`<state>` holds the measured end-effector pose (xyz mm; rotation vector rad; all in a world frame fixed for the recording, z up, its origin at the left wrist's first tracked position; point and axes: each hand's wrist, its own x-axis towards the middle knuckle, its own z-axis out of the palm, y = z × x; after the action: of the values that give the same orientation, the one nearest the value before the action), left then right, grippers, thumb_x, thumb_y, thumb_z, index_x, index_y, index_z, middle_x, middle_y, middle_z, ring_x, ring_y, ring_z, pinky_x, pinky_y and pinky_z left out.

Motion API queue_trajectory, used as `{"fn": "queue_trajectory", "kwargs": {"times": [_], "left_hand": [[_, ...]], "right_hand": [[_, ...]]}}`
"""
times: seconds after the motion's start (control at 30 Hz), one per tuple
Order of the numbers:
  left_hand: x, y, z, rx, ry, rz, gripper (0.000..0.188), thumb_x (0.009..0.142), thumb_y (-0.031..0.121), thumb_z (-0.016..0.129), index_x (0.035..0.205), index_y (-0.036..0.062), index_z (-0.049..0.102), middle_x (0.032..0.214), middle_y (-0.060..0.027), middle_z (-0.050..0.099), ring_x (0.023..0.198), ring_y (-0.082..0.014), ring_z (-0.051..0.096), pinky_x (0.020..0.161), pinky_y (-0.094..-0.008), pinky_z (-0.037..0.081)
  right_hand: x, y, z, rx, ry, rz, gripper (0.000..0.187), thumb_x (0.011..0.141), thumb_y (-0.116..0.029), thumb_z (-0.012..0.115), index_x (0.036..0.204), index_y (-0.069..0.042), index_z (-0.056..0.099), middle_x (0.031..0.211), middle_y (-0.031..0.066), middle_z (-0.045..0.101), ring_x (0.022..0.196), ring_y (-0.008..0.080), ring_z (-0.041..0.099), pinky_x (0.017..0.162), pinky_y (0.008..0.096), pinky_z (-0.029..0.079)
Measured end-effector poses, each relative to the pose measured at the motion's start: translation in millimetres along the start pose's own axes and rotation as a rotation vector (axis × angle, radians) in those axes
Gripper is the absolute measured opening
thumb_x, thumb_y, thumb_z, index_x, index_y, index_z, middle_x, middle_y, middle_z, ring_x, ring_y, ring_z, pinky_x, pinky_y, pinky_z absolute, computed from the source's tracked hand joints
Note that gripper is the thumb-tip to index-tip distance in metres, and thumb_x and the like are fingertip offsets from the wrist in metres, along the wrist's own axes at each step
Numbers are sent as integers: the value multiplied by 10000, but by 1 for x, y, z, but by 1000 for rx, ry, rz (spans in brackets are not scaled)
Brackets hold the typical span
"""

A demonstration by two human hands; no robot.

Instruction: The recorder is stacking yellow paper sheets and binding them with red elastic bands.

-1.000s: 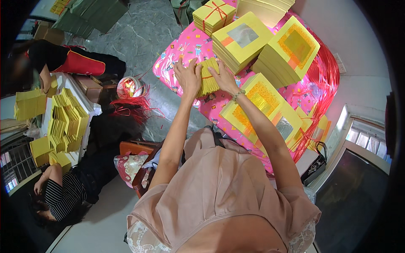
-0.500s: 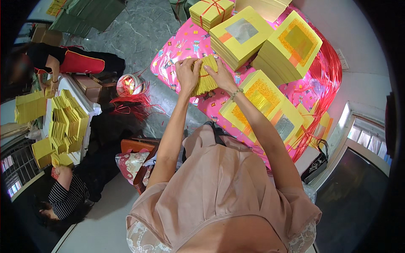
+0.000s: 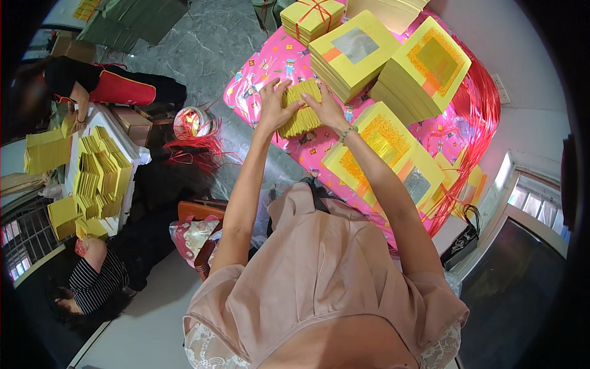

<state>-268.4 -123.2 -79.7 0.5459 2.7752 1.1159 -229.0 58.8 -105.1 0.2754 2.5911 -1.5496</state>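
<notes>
A white socket (image 3: 501,90) sits on the pale wall (image 3: 531,123); dark green bundles (image 3: 132,24) border the grey marbled floor (image 3: 212,49).

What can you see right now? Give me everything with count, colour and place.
Fanned paper bundle: one, yellow, between the hands
Cartoon-patterned plastic-covered table: one, pink, beneath it
Thick paper stacks with square panels: at least three, yellow, table's right half
Strand-tied rectangular paper bundle: one, yellow, table's far end
Glossy plastic strands: uncounted, red, table's right edge
Round bucket: one, whitish, floor left of table
Side table: one, white, left
Folded paper stacks: several, yellow, on side table
Wooden chair: one, brown, lower left of centre
Bag: one, black, right
Other people: two, dark clothing, left
Left hand: one, bare, bundle's left
Right hand: one, braceleted, bundle's right
</notes>
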Motion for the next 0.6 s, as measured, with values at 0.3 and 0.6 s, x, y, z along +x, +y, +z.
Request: {"fn": "queue_trajectory", "kwargs": {"times": [0.3,0.6], "left_hand": [[-23,-11,20,-443,451,-92,752,843,454,714,1423,69,432,1470,-218,355,1359,-357,343,1092,-474,339],[-58,-5,42,-1395,137,-668,569,1015,506,358,1405,106,467,1368,-55,554,1224,-205,539,1012,-370,426]], "right_hand": [[-6,13,-4,12,20,17,734,912,-566,552,1330,30,451,1238,284,565,1173,404,549,975,458,437],[-35,-9,-6,-34,18,60,728,925,-551,554,1344,37,468,1237,236,597,1167,336,575,981,415,439]]}}
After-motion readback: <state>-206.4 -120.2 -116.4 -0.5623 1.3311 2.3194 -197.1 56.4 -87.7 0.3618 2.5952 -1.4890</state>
